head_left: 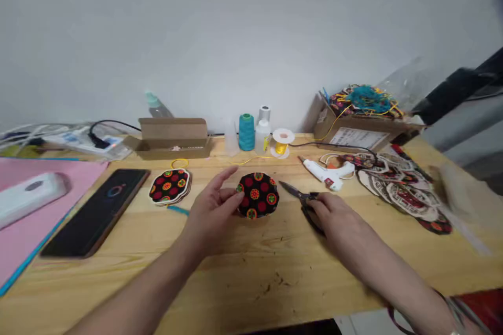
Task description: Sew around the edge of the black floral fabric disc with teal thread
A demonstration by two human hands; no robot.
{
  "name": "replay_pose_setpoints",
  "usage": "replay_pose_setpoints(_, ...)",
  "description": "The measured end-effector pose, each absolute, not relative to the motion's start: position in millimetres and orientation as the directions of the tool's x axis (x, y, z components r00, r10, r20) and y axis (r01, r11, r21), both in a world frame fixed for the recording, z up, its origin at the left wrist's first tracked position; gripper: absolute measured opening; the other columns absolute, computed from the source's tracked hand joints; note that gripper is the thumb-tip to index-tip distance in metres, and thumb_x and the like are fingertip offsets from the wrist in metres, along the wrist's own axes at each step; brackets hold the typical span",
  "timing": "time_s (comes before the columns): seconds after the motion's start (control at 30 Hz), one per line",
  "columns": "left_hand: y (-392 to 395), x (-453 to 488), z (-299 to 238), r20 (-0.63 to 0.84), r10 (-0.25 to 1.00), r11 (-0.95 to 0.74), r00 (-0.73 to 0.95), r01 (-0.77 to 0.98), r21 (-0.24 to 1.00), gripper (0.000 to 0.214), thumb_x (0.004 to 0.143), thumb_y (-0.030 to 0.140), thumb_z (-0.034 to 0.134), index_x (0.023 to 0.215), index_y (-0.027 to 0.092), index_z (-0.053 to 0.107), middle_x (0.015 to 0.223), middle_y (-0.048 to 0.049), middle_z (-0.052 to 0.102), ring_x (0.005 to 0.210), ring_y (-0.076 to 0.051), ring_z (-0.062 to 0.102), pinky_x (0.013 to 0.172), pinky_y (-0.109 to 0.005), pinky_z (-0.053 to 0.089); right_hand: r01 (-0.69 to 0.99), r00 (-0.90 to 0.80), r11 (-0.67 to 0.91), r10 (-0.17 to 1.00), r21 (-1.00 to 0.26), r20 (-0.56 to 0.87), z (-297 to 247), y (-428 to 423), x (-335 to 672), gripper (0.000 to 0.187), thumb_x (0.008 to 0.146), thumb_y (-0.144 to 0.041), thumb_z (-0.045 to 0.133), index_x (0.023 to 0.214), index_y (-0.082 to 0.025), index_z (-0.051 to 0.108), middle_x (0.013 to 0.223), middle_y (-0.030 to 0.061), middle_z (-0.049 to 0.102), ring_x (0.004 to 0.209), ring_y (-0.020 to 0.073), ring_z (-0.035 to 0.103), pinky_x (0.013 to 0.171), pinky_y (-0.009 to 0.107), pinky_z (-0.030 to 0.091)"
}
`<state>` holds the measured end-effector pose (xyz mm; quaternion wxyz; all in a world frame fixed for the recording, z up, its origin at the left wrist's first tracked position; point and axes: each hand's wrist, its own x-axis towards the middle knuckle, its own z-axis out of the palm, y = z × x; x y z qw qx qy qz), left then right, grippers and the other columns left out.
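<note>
My left hand (pixel 214 207) pinches the left edge of a round black fabric piece (pixel 259 194) with red and orange dots, which rests on the wooden table (pixel 243 272). My right hand (pixel 334 217) lies on the table just right of it, closed on black scissors (pixel 301 196) whose blades point left toward the fabric piece. A stack of similar patterned pieces (pixel 170 186) lies to the left of my left hand.
A phone (pixel 96 212) and pink sheet (pixel 23 220) lie at the left. A cardboard box (pixel 173 138), teal thread spool (pixel 246 132), white bottle (pixel 263 131) and yellow spool (pixel 282 144) stand at the back. A glue gun (pixel 328 172) and several patterned pieces (pixel 401 188) lie right.
</note>
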<state>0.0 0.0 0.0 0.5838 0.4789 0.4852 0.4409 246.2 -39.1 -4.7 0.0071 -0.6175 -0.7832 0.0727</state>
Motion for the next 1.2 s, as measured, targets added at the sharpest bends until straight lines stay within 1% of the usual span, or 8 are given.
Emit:
replay_pose_setpoints(0.23, -1, 2, -1, -0.213, 0.964, 0.221, 0.157, -0.037, 0.975, 0.044, 0.072, 0.027, 0.065, 0.114, 0.017, 0.055, 0.065, 0.0033, 0.064, 0.065, -0.013, 0.059, 0.062, -0.025, 0.049, 0.953, -0.247, 0.227, 0.966, -0.200, -0.082, -13, -68, 295, 0.038, 0.076, -0.005, 0.042, 0.108, -0.019, 0.056, 0.110, 0.0103, 0.055, 0.099, 0.0219, 0.055, 0.085, 0.036, 0.048)
replay_pose_setpoints(0.4, -2, 7, -1, -0.257, 0.953, 0.267, 0.158, -0.050, 0.962, 0.037, 0.068, 0.026, 0.067, 0.103, 0.016, 0.061, 0.062, 0.0044, 0.063, 0.063, -0.013, 0.060, 0.059, -0.024, 0.050, 0.967, -0.198, 0.175, 0.973, -0.184, -0.116, -15, -83, 363, 0.026, 0.078, -0.021, 0.049, 0.101, -0.021, 0.061, 0.104, 0.0103, 0.060, 0.094, 0.0231, 0.059, 0.078, 0.034, 0.050)
replay_pose_setpoints(0.57, -2, 8, -4, -0.267, 0.951, 0.269, 0.155, 0.006, 0.963, 0.039, 0.067, 0.026, 0.067, 0.103, 0.015, 0.060, 0.062, 0.0038, 0.064, 0.062, -0.013, 0.060, 0.060, -0.025, 0.049, 0.998, 0.009, -0.020, 0.985, -0.059, -0.174, -5, -78, 396, 0.025, 0.077, -0.014, 0.044, 0.092, -0.017, 0.064, 0.096, 0.0151, 0.062, 0.086, 0.0249, 0.061, 0.073, 0.034, 0.049)
replay_pose_setpoints(0.7, -2, 8, -5, -0.264, 0.944, 0.267, 0.198, 0.013, 0.964, 0.035, 0.069, 0.025, 0.065, 0.102, 0.016, 0.061, 0.058, 0.0056, 0.062, 0.059, -0.011, 0.059, 0.058, -0.023, 0.047, 0.998, 0.060, -0.057, 0.995, 0.040, -0.082, 13, -70, 366, 0.028, 0.073, -0.003, 0.041, 0.084, -0.016, 0.063, 0.087, 0.0162, 0.062, 0.082, 0.0265, 0.060, 0.072, 0.037, 0.045)
replay_pose_setpoints(0.83, -3, 10, -5, -0.284, 0.933, 0.289, 0.220, 0.009, 0.957, 0.032, 0.070, 0.025, 0.064, 0.101, 0.017, 0.060, 0.060, 0.0052, 0.064, 0.060, -0.012, 0.060, 0.060, -0.023, 0.047, 0.902, -0.235, 0.197, 0.971, -0.385, -0.052, 34, -42, 285, 0.020, 0.086, -0.027, 0.041, 0.092, -0.022, 0.059, 0.092, 0.0072, 0.062, 0.080, 0.0195, 0.058, 0.069, 0.031, 0.044)
replay_pose_setpoints(0.93, -3, 11, -6, -0.281, 0.930, 0.285, 0.237, 0.019, 0.958, 0.031, 0.071, 0.025, 0.064, 0.100, 0.017, 0.060, 0.059, 0.0058, 0.064, 0.060, -0.011, 0.059, 0.060, -0.023, 0.046, 0.762, -0.284, 0.211, 0.959, -0.612, -0.022, 31, -9, 230, 0.026, 0.085, -0.037, 0.046, 0.100, -0.019, 0.059, 0.091, 0.0067, 0.064, 0.077, 0.0173, 0.057, 0.065, 0.028, 0.043)
replay_pose_setpoints(1.03, -5, 10, -5, -0.283, 0.925, 0.282, 0.253, 0.039, 0.959, 0.030, 0.071, 0.025, 0.064, 0.100, 0.017, 0.061, 0.062, 0.0048, 0.064, 0.062, -0.012, 0.060, 0.062, -0.023, 0.046, 0.674, -0.327, 0.150, 0.939, -0.724, -0.110, 13, 15, 202, 0.026, 0.080, -0.034, 0.054, 0.095, -0.016, 0.063, 0.082, 0.0055, 0.066, 0.071, 0.0163, 0.057, 0.061, 0.027, 0.041)
replay_pose_setpoints(1.2, -5, 10, -6, -0.300, 0.916, 0.277, 0.266, 0.120, 0.953, 0.026, 0.073, 0.027, 0.061, 0.097, 0.017, 0.061, 0.059, 0.0048, 0.061, 0.058, -0.011, 0.057, 0.056, -0.022, 0.045, 0.643, -0.309, 0.078, 0.937, -0.762, -0.164, -8, 18, 196, 0.017, 0.079, -0.027, 0.052, 0.080, -0.015, 0.064, 0.073, 0.0030, 0.066, 0.064, 0.0132, 0.055, 0.055, 0.023, 0.039)
